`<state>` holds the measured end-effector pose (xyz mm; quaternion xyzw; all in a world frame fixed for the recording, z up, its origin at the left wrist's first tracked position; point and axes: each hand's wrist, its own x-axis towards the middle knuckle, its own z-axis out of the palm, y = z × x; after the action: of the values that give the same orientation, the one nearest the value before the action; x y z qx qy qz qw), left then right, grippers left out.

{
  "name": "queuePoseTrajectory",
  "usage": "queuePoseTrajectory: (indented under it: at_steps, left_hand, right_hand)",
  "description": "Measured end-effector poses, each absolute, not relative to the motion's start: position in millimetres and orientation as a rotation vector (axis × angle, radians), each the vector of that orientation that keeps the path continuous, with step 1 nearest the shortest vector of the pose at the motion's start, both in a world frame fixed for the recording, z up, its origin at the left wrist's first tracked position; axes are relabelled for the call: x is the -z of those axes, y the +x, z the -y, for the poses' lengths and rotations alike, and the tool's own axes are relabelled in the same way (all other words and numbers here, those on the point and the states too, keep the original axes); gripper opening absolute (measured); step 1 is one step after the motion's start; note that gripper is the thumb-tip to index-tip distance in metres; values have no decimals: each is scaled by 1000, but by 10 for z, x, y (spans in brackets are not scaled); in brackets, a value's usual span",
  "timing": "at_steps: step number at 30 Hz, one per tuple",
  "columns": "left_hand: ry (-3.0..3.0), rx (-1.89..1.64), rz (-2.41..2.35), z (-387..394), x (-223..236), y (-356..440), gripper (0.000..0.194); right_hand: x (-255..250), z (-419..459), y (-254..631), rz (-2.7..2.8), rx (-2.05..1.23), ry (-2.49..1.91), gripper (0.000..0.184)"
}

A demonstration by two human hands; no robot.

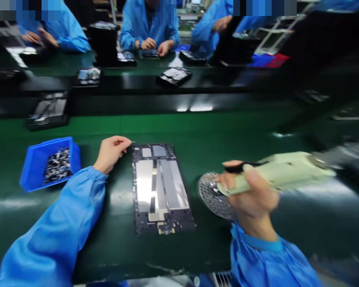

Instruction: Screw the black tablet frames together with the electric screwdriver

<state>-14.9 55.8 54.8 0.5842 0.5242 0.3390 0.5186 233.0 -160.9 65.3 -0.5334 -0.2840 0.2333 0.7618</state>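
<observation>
An opened tablet (175,181) lies flat on the green work surface, its silver battery packs and dark circuit parts showing. At its upper left corner is my left hand (112,151), thumb and fingers pinched together; whether anything small sits in the pinch I cannot make out. My right hand (254,195) is wrapped round a pale electric screwdriver (290,169), blurred by motion. Its front end is over a round metal dish (211,195) with a speckled, dotted surface, right of the tablet. The screwdriver's bit is hidden by my fingers.
Left of my left hand stands a blue bin (25,171) of small mixed parts. Beyond are a dark raised rail and several device trays, one tray (49,109) at left and another (174,75) further back. Co-workers in blue sleeves (73,34) work across the line.
</observation>
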Motion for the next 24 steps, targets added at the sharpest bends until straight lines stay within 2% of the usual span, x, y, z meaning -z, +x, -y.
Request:
queuePoseTrajectory:
  at_steps: [5, 12, 20, 24]
  left_hand:
    - [1450, -653, -1282, -589, -497, -2, 9]
    - [1650, -691, -1286, -516, -338, 79, 11]
    - [1634, -604, -1152, -592, -261, 30, 11]
    - [1577, -558, -1099, -622, -225, 47, 12]
  right_hand:
    - [-861, 1683, 2420, 738, -506, -1047, 36]
    - [-1031, 1556, 2122, 804, -617, -983, 33]
    - [-1101, 654, 1554, 789, -675, -938, 45]
    - [-994, 112, 1296, 823, -679, -964, 42]
